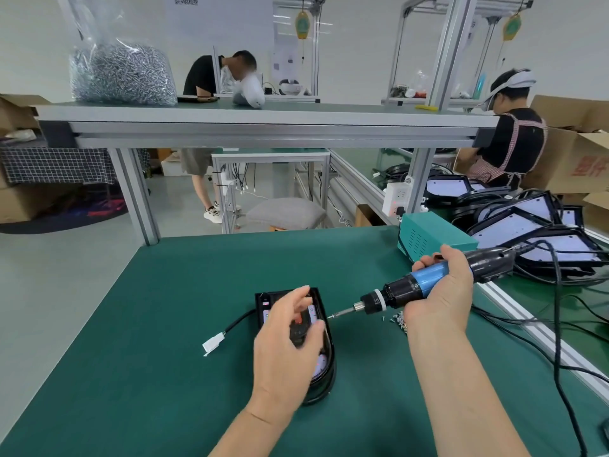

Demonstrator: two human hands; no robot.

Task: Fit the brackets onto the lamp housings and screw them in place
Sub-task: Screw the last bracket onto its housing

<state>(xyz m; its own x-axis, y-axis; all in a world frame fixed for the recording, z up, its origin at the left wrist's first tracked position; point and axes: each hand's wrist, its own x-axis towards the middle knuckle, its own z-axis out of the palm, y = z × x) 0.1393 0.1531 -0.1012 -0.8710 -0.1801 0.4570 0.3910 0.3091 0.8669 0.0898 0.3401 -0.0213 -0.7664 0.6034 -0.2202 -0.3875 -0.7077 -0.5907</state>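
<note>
Green bench matting (164, 308) carries the black lamp housing (330, 364) at its middle, open side up. The left hand (286, 344) arches over it, fingers and thumb curled round a dark part that is probably the bracket (297, 334), mostly hidden under the palm. The right hand (441, 291) grips the blue-and-black electric screwdriver (395, 291) in a fist, its bit slanting down-left with the tip just beside the housing's right rim. Small screws (399, 319) lie by that wrist, partly covered.

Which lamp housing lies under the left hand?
The lamp housing alone on the green mat, with the white connector; the other housings are piled far right.
</note>
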